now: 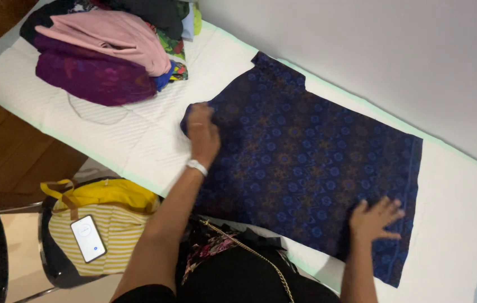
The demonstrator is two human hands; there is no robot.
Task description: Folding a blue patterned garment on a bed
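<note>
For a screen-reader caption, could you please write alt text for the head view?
A person's left hand and right hand press flat on a dark blue patterned garment spread over a white mattress. A pile of clothes lies at its far end.

Left hand [202, 134]: arm extended forward, fingers curled, palm down; right hand [374, 219]: fingers spread, palm flat, pressing downward
</note>
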